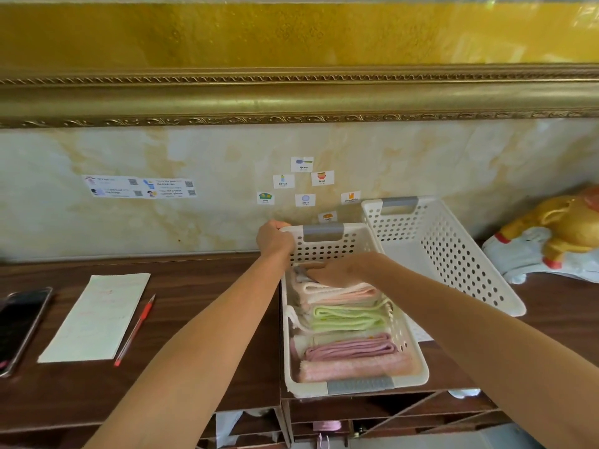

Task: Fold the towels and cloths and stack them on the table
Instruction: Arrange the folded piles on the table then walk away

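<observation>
My left hand (275, 238) grips the far-left corner of the near basket (410, 351), fingers curled over the rim. My right hand (334, 270) reaches into the far end of the same basket, fingers resting on a grey cloth (302, 276) tucked beside the top cream towel (337, 291); whether it pinches the cloth or only touches it I cannot tell. The basket holds a row of towels that look folded already: cream and peach at the far end, the green towel (348, 317) in the middle, the mauve towel (351, 348) and a pink towel (353, 367) nearest me. A second basket (453, 254) leans just beside it on the right, nothing visible inside. On the table (201, 306) to the left lie a phone (19, 325), a paper sheet (97, 319) and a red pen (134, 332), but no stack of towels. My judgement: stacking on the table has not begun, and every piece is yet to come out of the basket.
</observation>
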